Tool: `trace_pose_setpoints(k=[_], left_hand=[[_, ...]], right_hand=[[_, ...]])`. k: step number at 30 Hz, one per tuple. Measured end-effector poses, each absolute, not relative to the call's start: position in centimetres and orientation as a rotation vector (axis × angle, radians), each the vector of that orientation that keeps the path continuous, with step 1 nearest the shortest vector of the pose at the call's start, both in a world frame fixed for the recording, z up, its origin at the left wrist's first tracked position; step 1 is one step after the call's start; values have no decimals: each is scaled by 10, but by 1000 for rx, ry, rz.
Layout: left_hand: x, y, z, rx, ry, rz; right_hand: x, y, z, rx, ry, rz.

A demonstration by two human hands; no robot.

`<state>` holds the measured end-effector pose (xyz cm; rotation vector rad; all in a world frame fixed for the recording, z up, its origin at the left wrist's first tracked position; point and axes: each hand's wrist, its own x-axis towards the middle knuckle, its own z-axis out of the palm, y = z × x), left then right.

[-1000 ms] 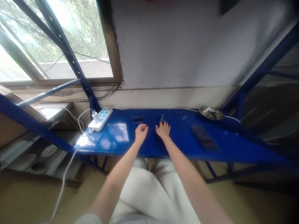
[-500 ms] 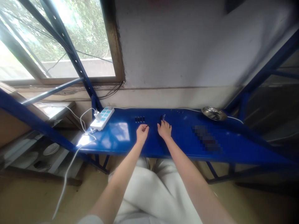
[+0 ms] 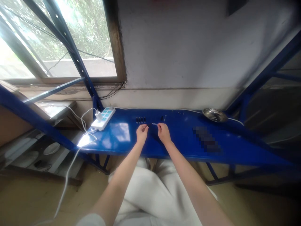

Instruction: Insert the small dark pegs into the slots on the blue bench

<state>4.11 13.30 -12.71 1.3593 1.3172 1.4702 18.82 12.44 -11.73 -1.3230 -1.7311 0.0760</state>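
Note:
My left hand [image 3: 142, 133] is closed in a pinch on a small black piece [image 3: 149, 125], its kind too small to make out. Facing it, my right hand [image 3: 164, 132] pinches a short, thin, clear tube [image 3: 154, 124] that points left toward the black piece. The two ends are close together; whether they touch I cannot tell. Behind the hands, one dark piece [image 3: 161, 118] and one clear tube [image 3: 165, 118] lie side by side on the table. To the left, several black pieces with pale ends [image 3: 141, 120] stand in a row.
The blue table [image 3: 178, 144] runs along the wall. A white power strip [image 3: 103, 119] with a plug and cable is at left. A shiny metal dish [image 3: 215, 115] sits at the back right, with a blurred-out dark object [image 3: 207, 139] nearer. Tiny bits [image 3: 181, 113] lie along the back.
My right hand has picked up a clear tube from the back of the table and brought it nearer and left, toward my left hand. My left hand has hardly moved.

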Motion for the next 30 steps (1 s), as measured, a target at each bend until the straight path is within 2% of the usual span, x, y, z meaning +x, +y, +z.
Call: trace_pose_setpoints(k=[9,18,30], left_hand=[[39,132,-125,1352,1256,1491],[40,134,-128,1449,1150,1358],[40,128,-117,1325,1083,1520]], right_hand=[[188,123,-118,-1276,-1740,108],[187,126,-121,-1246,-1814,81],[185,127,-122,-1300,-1999,6]])
